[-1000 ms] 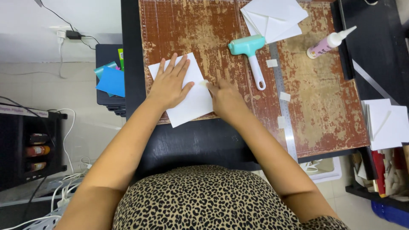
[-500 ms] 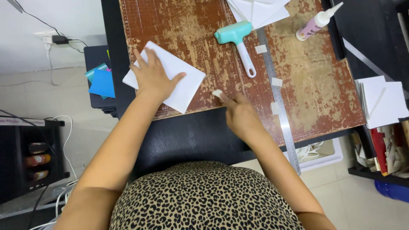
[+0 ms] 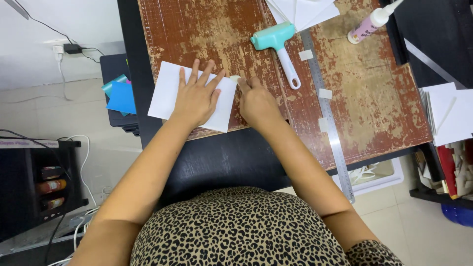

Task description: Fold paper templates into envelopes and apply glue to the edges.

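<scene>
**Paper pinned flat, small piece pressed at its corner**

Left hand (image 3: 196, 98) lies palm-down on the white paper sheet (image 3: 167, 91), fingers spread apart and flat, gripping nothing. The sheet sits tilted on the worn brown cutting mat (image 3: 374, 108), near its front left edge, partly over the black surface (image 3: 217, 157).

Right hand (image 3: 257, 101) is just beside the sheet's upper right corner. Its fingers are bunched together, tips pinching or pressing a small pale piece (image 3: 234, 78), possibly tape, that touches the corner. I cannot tell whether it is held or only pushed down.

To do this well, I judge: keep the left palm's weight even so the sheet cannot swivel, and press the piece from the middle outward, half on paper, half on mat.

Nearby: a teal roller (image 3: 276, 44) with white handle just beyond the right hand, a steel ruler (image 3: 331, 128) with small tape squares along it, a glue bottle (image 3: 369, 24) and folded white papers (image 3: 300, 10) at the far edge.
</scene>
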